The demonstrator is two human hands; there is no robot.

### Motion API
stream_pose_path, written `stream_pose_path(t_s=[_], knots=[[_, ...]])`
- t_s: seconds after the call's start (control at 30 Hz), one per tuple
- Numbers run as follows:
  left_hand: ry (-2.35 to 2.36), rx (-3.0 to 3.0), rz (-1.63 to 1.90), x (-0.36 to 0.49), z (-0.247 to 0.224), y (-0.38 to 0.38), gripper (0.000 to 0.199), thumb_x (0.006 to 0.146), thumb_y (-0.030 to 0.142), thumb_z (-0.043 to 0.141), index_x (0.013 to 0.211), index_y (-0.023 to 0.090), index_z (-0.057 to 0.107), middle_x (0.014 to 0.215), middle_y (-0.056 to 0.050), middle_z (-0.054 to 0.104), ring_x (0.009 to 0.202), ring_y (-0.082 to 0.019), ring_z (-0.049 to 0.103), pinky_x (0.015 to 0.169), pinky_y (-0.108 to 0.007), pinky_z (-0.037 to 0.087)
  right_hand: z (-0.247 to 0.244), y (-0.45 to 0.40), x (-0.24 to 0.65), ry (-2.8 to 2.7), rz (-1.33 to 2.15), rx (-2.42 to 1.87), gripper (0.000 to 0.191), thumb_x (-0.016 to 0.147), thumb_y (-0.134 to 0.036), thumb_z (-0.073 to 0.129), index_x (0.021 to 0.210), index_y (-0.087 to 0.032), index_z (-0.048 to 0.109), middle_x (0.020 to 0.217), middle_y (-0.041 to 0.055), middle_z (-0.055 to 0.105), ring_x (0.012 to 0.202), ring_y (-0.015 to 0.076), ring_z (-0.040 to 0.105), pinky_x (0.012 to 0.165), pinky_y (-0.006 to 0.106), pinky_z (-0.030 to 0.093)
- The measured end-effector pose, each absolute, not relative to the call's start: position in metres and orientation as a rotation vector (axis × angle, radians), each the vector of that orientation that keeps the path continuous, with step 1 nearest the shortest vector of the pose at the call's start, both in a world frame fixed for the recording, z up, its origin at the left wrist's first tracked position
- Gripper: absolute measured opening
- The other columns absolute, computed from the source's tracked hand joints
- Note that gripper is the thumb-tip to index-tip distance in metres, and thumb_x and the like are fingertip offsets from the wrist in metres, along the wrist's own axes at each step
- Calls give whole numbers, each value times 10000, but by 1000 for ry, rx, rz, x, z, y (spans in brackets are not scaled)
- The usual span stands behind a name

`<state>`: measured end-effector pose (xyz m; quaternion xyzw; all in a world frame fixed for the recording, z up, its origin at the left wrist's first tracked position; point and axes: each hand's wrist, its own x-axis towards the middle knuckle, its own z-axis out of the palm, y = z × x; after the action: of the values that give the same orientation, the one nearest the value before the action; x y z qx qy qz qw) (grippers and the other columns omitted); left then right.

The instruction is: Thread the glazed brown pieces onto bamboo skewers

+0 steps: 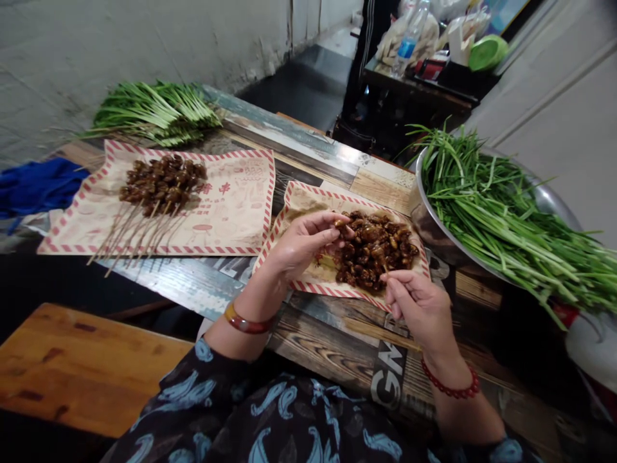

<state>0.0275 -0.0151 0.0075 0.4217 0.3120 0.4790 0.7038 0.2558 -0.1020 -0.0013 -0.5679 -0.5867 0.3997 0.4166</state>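
Note:
My left hand [313, 241] is over the left side of a heap of glossy brown pieces [361, 257] that look like insect pupae. Thumb and forefinger pinch one brown piece [341, 223]. At the heap's near right edge, my right hand [419, 305] is closed on a thin wooden skewer [385, 269], which points up toward a brown piece. Under the heap lies a paper sheet [301, 199] with a red-striped border. On a second striped sheet [236, 222] to the left rest several loaded skewers [164, 183], their bare sticks pointing toward me.
A metal bowl [420, 193] of long green chives [511, 206] stands at the right. More chives [154, 112] lie at the table's far left, with a blue cloth [38, 186] nearby. A wooden stool [91, 370] is below left. Behind, a person's dark trouser leg [364, 58] shows beside another table [419, 87].

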Motion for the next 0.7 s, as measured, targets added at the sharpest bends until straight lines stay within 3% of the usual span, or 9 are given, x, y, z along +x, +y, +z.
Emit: stream_pose_path(t_s=[0.17,0.4,0.57,0.7], knots=[[679,723,1176,28,10,-14,282,712,213,773,949,153,633,864,-48,707,647,-89,622,514,-168,377,-2,-102,254,-1649,913,-1432,182,930,-316,562,951,-188,690,598,-40,612,404,54,519,413,175,424],[636,724,1151,31,11,-16,220,752,209,741,940,136,656,965,-88,713,734,-89,617,634,-193,452,-3,-100,253,-1743,807,-1466,204,922,-328,558,946,-192,708,579,-27,639,415,78,540,407,192,419],[667,700,1164,31,8,-16,242,697,218,787,903,144,683,913,-46,684,722,-79,599,633,-189,461,-5,-100,254,-1758,809,-1474,212,921,-335,556,946,-194,712,591,-16,652,421,87,545,396,197,415],[672,658,1171,31,9,-16,332,700,225,787,1013,186,683,856,0,645,658,-63,592,609,-191,468,-6,-101,253,-1772,803,-1453,206,922,-330,555,941,-195,710,600,-14,651,421,85,540,395,195,415]])
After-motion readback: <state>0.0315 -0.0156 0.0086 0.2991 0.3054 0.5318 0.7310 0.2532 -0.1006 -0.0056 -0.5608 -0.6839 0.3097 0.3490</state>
